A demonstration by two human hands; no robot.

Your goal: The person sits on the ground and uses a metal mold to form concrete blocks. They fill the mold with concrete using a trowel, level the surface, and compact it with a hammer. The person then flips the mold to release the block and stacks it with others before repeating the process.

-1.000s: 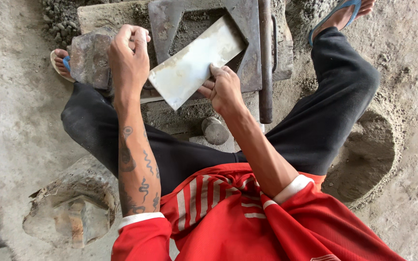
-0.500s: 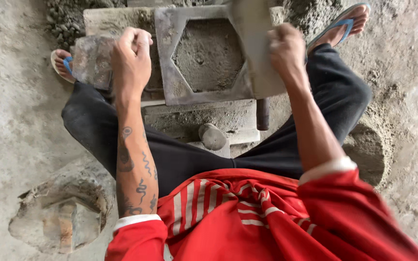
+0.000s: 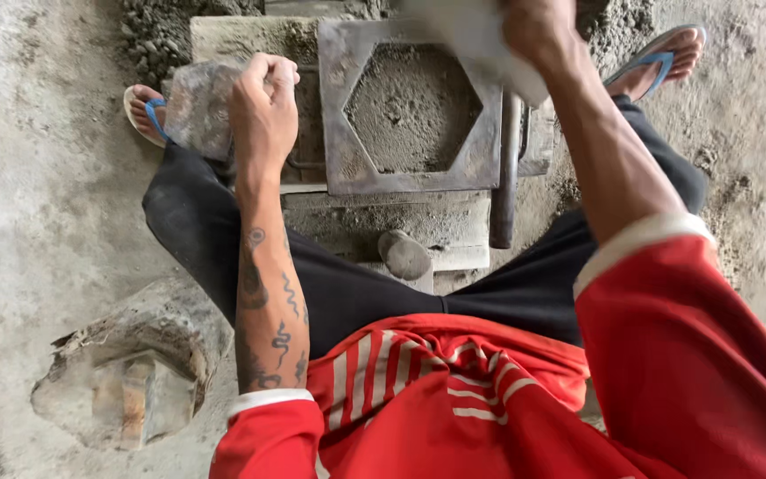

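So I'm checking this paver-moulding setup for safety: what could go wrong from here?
1. The right hand holds a blurred flat plate over the hexagon mould; a slip could strike bare fingers or knock the packed mix.
2. The left hand grips a heavy grey block right beside a foot in an open sandal; if dropped, it may land on the toes.

Two hands: left hand upper left of centre, right hand at top edge. One grey flat plate at top. One square metal mould with one hexagonal opening, top centre. One iron handle bar right of it. Two blue flip-flops, upper left and upper right. One round stone at centre. One broken concrete lump lower left.
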